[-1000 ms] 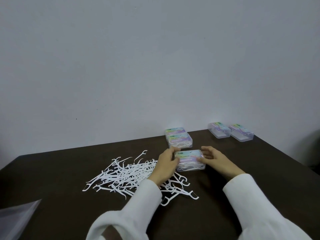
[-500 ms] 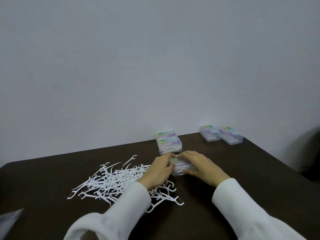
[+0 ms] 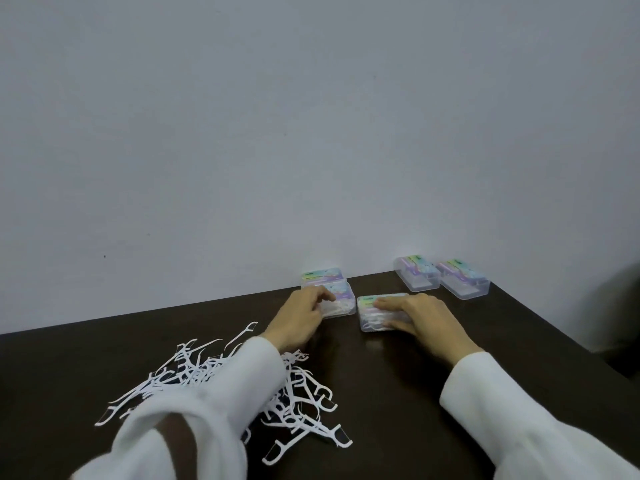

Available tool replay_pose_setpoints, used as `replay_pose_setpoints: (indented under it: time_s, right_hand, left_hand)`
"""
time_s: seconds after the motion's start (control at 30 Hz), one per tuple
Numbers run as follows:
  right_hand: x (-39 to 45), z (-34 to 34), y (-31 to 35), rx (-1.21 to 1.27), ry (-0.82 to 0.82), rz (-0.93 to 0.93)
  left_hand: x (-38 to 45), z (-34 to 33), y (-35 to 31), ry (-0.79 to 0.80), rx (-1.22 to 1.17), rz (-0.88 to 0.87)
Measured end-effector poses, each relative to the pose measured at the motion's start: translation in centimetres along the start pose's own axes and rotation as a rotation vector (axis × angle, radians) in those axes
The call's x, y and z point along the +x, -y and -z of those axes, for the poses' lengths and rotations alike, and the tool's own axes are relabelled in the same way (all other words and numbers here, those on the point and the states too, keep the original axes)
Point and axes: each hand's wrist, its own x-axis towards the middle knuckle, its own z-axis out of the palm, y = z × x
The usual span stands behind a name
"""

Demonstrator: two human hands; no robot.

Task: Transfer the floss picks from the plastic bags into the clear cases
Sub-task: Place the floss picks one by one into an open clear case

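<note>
A heap of white floss picks [image 3: 301,400] lies loose on the dark table [image 3: 398,393], partly under my left sleeve. My right hand [image 3: 420,315] rests on a filled clear case [image 3: 369,311] with a pastel label, fingers over its lid and right side. My left hand [image 3: 301,317] touches the front of a stack of two filled cases [image 3: 341,292] standing by the wall. Two empty-looking clear cases [image 3: 417,277] [image 3: 462,282] stand side by side at the back right.
A plain grey wall [image 3: 311,133] runs along the table's far edge. The table's right edge [image 3: 568,337] slants down from the back right corner.
The case held between both hands has moved away from me and now sits right of the stack. My left hand has let go of it and reached to the stack.
</note>
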Motion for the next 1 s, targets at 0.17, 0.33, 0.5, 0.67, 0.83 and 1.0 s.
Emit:
replay_pose_setpoints:
  time_s: [0.17, 0.33, 0.5, 0.67, 0.83, 1.0]
  right_hand:
    - [2.7, -1.6, -0.9, 0.005, -0.048, -0.044]
    - [5.9, -2.8, -1.3, -0.003, -0.096, -0.047]
    - [8.3, -3.7, -1.3, -0.006, -0.078, -0.044]
    - [9.4, -4.5, -1.2, 0.032, -0.084, -0.05]
    - [9.9, -4.6, -1.2, 0.031, -0.08, -0.056]
    - [9.5, -4.3, -1.2, -0.011, -0.072, -0.05]
  left_hand:
    - [2.2, 0.2, 0.9, -0.004, 0.077, 0.031]
    - [3.7, -0.3, 1.8, 0.09, 0.182, 0.015]
    - [4.1, -0.8, 2.7, 0.089, 0.209, -0.031]
    - [4.1, -0.8, 2.8, 0.069, 0.217, -0.055]
    - [4.1, -0.7, 2.9, 0.058, 0.188, -0.045]
    - [4.2, -0.7, 2.6, 0.063, 0.195, -0.029]
